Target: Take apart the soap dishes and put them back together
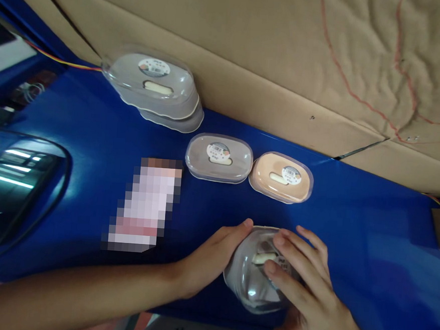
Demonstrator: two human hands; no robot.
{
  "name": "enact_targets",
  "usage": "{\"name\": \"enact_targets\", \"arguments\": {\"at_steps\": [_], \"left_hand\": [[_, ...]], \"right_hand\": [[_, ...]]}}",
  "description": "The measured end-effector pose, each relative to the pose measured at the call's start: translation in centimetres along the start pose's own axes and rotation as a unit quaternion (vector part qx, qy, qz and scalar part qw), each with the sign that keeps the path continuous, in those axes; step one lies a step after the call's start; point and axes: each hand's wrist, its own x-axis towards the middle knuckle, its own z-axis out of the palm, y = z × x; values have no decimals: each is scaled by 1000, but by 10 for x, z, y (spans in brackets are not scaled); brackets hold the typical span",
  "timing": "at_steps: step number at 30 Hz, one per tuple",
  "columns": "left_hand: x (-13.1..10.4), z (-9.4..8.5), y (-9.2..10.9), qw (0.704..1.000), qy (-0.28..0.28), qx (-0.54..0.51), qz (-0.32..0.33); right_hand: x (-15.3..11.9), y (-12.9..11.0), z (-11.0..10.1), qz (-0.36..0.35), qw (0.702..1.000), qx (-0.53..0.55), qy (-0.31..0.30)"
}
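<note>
Near the front edge of the blue table, a clear-lidded oval container with a pale oblong piece on top sits between my hands. My left hand lies along its left side, thumb or finger at the far rim, gripping it. Over its right side and top, my right hand has its fingers spread and touching the clear lid. A round label shows partly beneath those fingers. Just beyond are a grey oval container and an orange one, side by side, each with a lid and label.
Stacked grey containers stand at the back left against a brown cardboard wall. A blurred-out flat object lies left of centre on the blue table. A dark glossy screen and black cable are at far left.
</note>
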Motion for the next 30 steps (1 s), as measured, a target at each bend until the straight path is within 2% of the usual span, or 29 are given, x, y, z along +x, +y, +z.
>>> {"name": "enact_targets", "arguments": {"at_steps": [4, 6, 8, 10, 14, 20, 25, 30], "left_hand": [[0, -3, 3, 992, -10, -106, -61], [1, -4, 5, 985, -5, -154, -79], [2, -5, 7, 978, 12, -190, -81], [3, -5, 9, 974, 25, -212, -78], [3, -4, 15, 971, 6, -231, -64], [3, -6, 17, 979, -33, -198, -31], [6, -7, 14, 979, -22, -201, -28], [5, -8, 11, 980, -25, -194, -26]], "right_hand": [[-7, -1, 1, 82, 987, 60, 124], [-3, 0, 0, 148, 972, 108, 147], [4, 2, -2, 226, 951, 170, 129], [8, 4, -4, 273, 932, 221, 86], [9, 4, -7, 281, 922, 264, 23], [13, 5, -10, 322, 894, 312, 14], [19, 7, -13, 325, 879, 349, 15], [12, 12, -7, 340, 858, 385, 17]]}}
